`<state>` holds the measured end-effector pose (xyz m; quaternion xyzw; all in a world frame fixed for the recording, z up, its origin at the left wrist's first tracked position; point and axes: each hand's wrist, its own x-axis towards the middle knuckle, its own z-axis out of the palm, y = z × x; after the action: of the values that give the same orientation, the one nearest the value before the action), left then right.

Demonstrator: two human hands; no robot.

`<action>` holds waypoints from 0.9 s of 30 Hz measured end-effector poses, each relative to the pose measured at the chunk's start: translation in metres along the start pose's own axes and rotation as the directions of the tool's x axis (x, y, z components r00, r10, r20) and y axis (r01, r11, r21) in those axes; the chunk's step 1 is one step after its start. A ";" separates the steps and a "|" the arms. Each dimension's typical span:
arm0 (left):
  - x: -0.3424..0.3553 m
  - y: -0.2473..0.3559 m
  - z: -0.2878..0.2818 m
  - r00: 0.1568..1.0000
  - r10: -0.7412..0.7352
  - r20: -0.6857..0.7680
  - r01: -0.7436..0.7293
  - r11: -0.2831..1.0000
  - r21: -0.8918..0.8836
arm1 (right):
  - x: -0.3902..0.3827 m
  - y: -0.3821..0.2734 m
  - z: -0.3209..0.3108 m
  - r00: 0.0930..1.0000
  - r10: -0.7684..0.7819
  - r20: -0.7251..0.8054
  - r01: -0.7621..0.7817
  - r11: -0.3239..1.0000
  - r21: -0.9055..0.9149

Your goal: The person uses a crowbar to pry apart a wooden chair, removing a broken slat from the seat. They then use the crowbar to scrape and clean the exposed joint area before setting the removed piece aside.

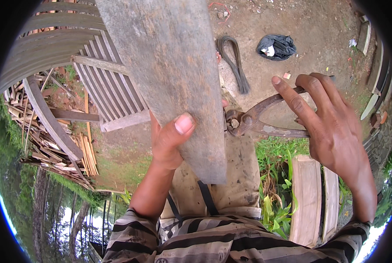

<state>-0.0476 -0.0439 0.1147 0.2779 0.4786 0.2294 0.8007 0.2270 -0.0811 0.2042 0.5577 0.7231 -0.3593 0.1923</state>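
On the dirt ground, a black plastic bag was seen slumped, with something white showing at it; whether this lay inside or on top could not be told. The weathered board was held over the person's lap, its long axis running from the upper left down toward the body, slightly rightward. It was clasped by the left hand, thumb pressed on its upper face. Rusty pincers were grasped by the right hand, fingers spread across the splayed handles. Their head was pointed left, just beside the board's right edge; contact could not be confirmed.
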 end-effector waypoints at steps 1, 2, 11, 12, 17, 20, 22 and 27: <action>-0.002 0.000 0.000 1.000 0.004 -0.008 -0.004 1.000 -0.005 | 0.002 0.002 0.006 1.000 -0.011 0.011 0.010 0.996 0.088; -0.001 -0.001 0.001 1.000 -0.002 -0.013 0.002 1.000 -0.006 | 0.002 0.006 0.024 1.000 -0.011 0.018 0.008 0.985 0.173; -0.004 -0.003 -0.006 0.999 -0.050 -0.021 0.050 0.999 -0.001 | 0.019 -0.076 0.170 0.910 0.212 -0.356 0.208 0.510 0.835; -0.004 -0.004 -0.006 0.998 -0.055 -0.015 0.055 0.998 -0.016 | 0.027 -0.085 0.181 0.882 0.242 -0.403 0.242 0.502 0.830; -0.003 0.005 -0.004 0.995 -0.099 0.022 0.099 0.995 -0.024 | 0.064 -0.117 0.214 0.718 0.356 -0.598 0.414 0.472 0.779; -0.002 0.010 0.000 0.994 -0.103 0.042 0.103 0.995 0.000 | 0.086 -0.126 0.230 0.604 0.442 -0.663 0.495 0.444 0.747; -0.002 0.009 0.001 0.995 -0.089 0.044 0.088 0.996 0.023 | 0.095 -0.123 0.237 0.577 0.442 -0.687 0.520 0.450 0.726; -0.001 0.010 0.003 0.996 -0.058 0.064 0.051 0.993 0.103 | 0.105 -0.107 0.237 0.687 0.400 -0.606 0.525 0.304 0.795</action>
<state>-0.0462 -0.0375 0.1235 0.3126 0.4701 0.1735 0.8069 0.0653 -0.1978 0.0071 0.6157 0.3991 -0.4682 -0.4923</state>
